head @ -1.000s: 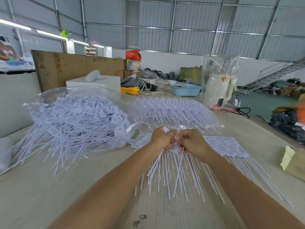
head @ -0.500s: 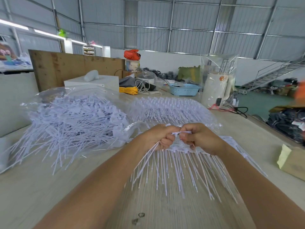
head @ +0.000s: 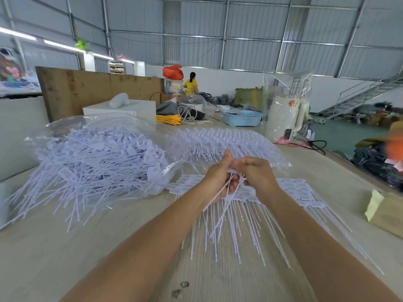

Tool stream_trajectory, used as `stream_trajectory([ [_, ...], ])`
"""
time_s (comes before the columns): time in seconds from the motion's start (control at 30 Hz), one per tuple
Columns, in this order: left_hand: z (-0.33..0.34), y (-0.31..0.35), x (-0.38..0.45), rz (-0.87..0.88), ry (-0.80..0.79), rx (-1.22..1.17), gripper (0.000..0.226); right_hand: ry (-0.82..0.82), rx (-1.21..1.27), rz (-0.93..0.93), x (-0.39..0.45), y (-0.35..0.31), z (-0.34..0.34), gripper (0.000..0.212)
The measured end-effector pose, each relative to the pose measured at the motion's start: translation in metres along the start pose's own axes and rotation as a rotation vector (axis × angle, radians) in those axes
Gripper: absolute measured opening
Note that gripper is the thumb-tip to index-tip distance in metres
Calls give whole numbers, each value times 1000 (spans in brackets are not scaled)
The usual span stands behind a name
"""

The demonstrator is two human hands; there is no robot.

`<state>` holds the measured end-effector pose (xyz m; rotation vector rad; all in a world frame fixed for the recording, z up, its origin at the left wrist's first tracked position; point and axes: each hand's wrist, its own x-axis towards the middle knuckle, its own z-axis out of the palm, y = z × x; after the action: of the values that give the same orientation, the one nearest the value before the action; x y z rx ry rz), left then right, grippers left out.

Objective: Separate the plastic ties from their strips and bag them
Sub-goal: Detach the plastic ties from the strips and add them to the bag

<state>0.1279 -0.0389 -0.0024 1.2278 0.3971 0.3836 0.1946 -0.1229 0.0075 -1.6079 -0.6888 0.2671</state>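
Pulling higher than before, left hand (head: 220,177) and right hand (head: 255,173) each grip ties (head: 220,205).

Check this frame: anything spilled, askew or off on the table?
One thing: loose ties poke out of the clear bag on the left and fan onto the table rather than sitting inside. Otherwise nothing stands out; the left hand and right hand hold ties over the strips.

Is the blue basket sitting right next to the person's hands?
No. The blue basket stands at the far end of the table, well beyond the hands, which hold ties close to the camera.
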Motion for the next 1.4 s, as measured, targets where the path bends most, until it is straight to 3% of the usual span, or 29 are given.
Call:
stream_trajectory([
  [0.1,-2,-2,0,8,12,30,48,43,12,-23,1,7,4,24],
  [0.27,-5,-7,1,81,-15,246,73,33,164,55,0,10,7,21],
  [0.37,-6,-10,1,121,-88,157,52,-3,157,22,-3,8,8,22],
  [0.53,-14,-11,3,214,-320,99,28,-11,221,43,-4,6,8,7],
  [0.67,-22,-11,1,237,-452,58,31,-63,249,136,-3,5,5,13],
  [0.73,-24,-12,2,201,-431,36,41,-104,291,156,-3,6,3,7],
  [0.83,-22,-9,1,147,-358,24,38,-111,292,136,-2,9,2,9],
  [1.0,-12,-1,-9,139,-299,159,41,-118,230,46,-1,7,5,43],
  [1.13,-7,5,-12,129,-228,258,55,-149,54,-85,0,10,0,17],
  [1.23,-4,7,-15,51,-145,254,70,-117,18,-156,2,11,1,16],
  [1.3,-4,13,-23,46,-126,357,50,9,11,-191,5,13,1,17],
  [1.37,-3,20,-34,95,-130,537,11,87,47,-226,7,14,-2,23],
  [1.4,-4,23,-37,143,-99,624,9,78,53,-246,7,15,-2,30],
])
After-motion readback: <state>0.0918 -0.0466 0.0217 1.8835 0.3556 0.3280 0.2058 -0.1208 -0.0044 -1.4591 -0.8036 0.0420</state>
